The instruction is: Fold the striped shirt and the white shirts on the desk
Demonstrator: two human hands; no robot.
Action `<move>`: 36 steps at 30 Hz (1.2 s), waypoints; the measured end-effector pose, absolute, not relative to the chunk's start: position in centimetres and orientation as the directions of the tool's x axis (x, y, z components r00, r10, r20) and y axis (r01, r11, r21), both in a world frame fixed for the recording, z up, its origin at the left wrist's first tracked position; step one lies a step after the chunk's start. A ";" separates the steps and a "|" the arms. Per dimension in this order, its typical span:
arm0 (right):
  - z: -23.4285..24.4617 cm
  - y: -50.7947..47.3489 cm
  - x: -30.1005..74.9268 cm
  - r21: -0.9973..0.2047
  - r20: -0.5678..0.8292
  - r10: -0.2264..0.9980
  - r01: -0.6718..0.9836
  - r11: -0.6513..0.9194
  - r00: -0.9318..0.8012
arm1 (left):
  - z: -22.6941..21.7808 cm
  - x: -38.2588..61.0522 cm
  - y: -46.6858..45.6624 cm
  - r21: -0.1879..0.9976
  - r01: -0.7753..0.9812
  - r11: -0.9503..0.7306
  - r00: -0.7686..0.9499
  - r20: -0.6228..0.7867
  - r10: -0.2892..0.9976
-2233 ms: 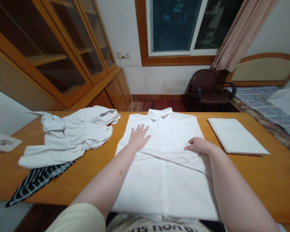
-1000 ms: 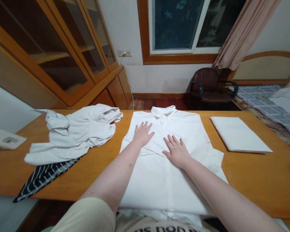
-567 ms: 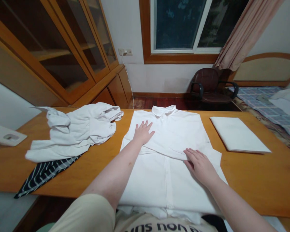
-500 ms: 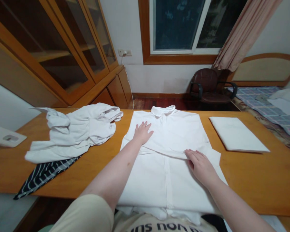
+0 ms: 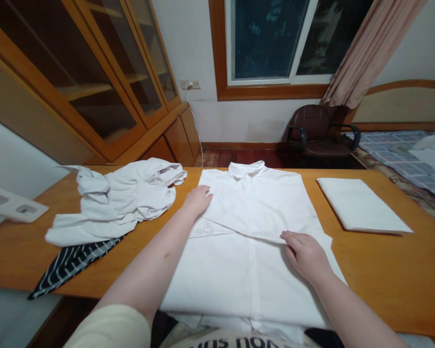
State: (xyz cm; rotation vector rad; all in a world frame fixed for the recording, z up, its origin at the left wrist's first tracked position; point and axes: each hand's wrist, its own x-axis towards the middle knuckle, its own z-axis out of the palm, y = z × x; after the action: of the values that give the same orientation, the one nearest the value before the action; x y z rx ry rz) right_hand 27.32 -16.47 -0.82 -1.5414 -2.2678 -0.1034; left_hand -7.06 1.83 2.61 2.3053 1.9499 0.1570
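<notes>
A white collared shirt lies spread on the table with its collar at the far end and its front placket running toward me. A sleeve is laid across its middle, the lower edge slanting down to the right. My left hand rests with fingers outstretched on the shirt's left edge, below the shoulder. On the right, my right hand has its fingers and thumb closed at the edge of the sleeve. The shirt's hem hangs over the near table edge against my body.
A crumpled white garment lies at the left over a black striped cloth. A folded white cloth sits at the right of the wooden table. A white plastic object is at far left; a chair stands beyond.
My left hand has slid left from the shirt's chest to its left edge. My right hand stays at the sleeve edge. The view has shifted slightly.
</notes>
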 end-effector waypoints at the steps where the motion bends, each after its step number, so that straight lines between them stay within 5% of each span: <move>1: -0.8 -16.5 27.2 -0.152 0.358 0.877 0.907 0.393 -0.320 | 3.0 -7.2 3.0 0.132 0.980 -0.148 0.148 0.015 0.989; 5: -0.6 -16.4 26.6 -0.147 0.346 0.879 0.907 0.395 -0.326 | 4.3 -7.0 7.8 0.019 0.995 -0.098 0.098 0.012 0.995; 13: -0.2 -16.4 26.5 -0.181 0.356 0.887 0.909 0.375 -0.294 | 3.3 -6.7 12.3 -0.004 0.984 -0.177 0.174 -0.143 0.974; 29: -0.7 -16.4 27.1 -0.184 0.412 0.852 0.886 0.426 -0.324 | 2.5 -10.0 13.0 0.140 0.987 -0.080 0.086 -0.042 0.995; 36: -0.6 -16.1 26.7 -0.200 0.316 0.901 0.908 0.369 -0.296 | 1.5 -10.4 12.5 0.135 0.990 0.042 -0.047 0.038 0.998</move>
State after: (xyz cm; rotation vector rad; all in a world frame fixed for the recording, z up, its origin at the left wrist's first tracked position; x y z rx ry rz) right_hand 26.70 -16.10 -0.61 -1.5782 -2.2621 -0.0238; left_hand -10.45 12.52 1.49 2.1218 2.2184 0.1916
